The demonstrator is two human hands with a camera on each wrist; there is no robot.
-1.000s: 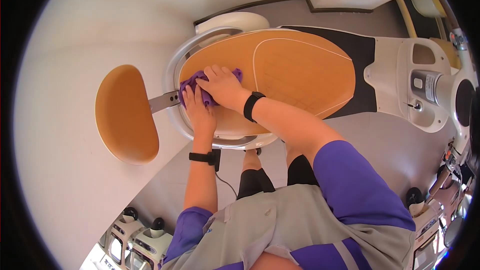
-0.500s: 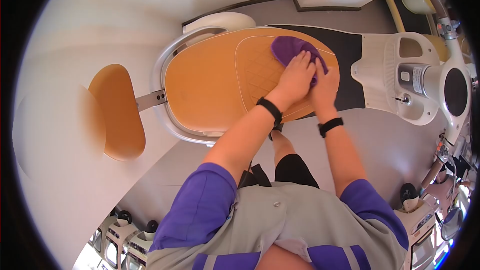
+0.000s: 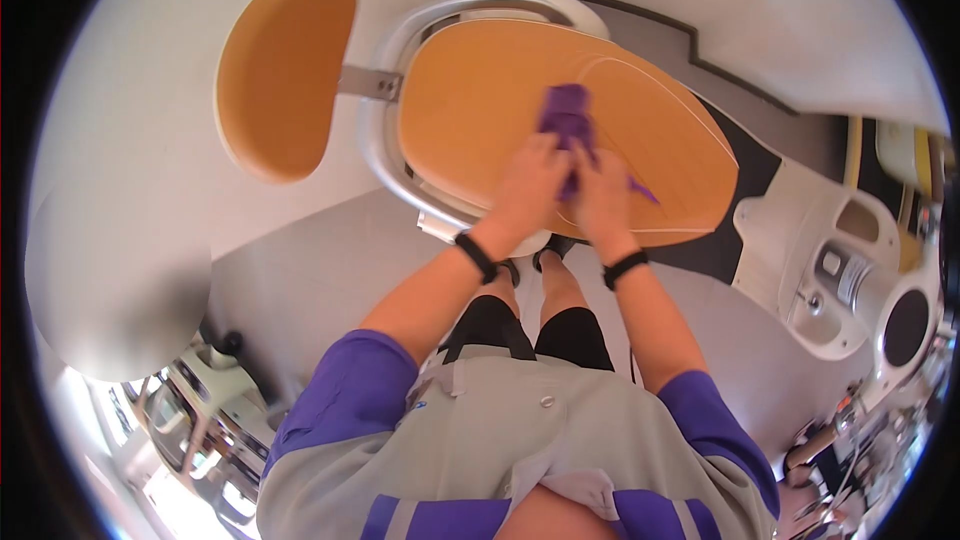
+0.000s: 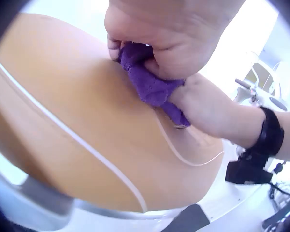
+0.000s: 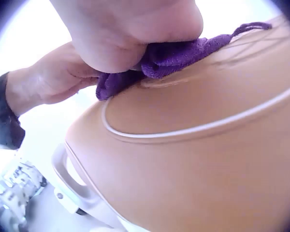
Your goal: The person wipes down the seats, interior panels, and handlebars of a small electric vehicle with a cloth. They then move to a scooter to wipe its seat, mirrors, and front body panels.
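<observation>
Pale grey showroom floor with a white scooter parked across it, orange seat point(image 3: 480, 100) filling the upper middle of the head view and an orange backrest pad point(image 3: 283, 70) at upper left. Both mitts bunched together mid-seat: left hand point(image 3: 530, 185) and right hand point(image 3: 600, 195) each clenched around the same purple cloth point(image 3: 565, 120), pressing it flat on the leather, one loose corner trailing right toward the white piping point(image 4: 87, 145). Could easily go wrong from here, probably by that trailing corner slipping free under uneven pressure, or by snagging on the seam and leaving a streak.
</observation>
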